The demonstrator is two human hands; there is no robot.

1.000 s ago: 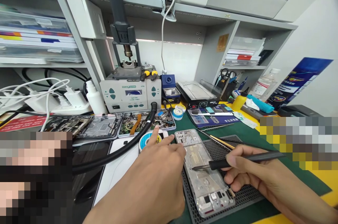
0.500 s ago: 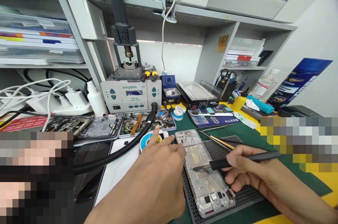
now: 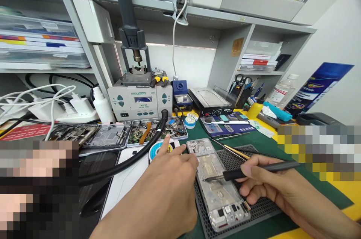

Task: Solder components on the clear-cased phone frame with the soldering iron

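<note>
On the mat (image 3: 259, 211), the left hand (image 3: 175, 173), outspread, seemingly steadies a phone frame (image 3: 222, 197) for the tool (image 3: 235, 174) the right hand (image 3: 259, 179) grips.

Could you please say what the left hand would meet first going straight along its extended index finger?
The left hand would probably meet the shallow grey rectangular tray of circuit parts first, though depth is unclear.

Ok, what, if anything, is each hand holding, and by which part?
The right hand holds a tool by its black handle. The left hand lies at the left edge of the phone; any grip there is hidden.
</note>
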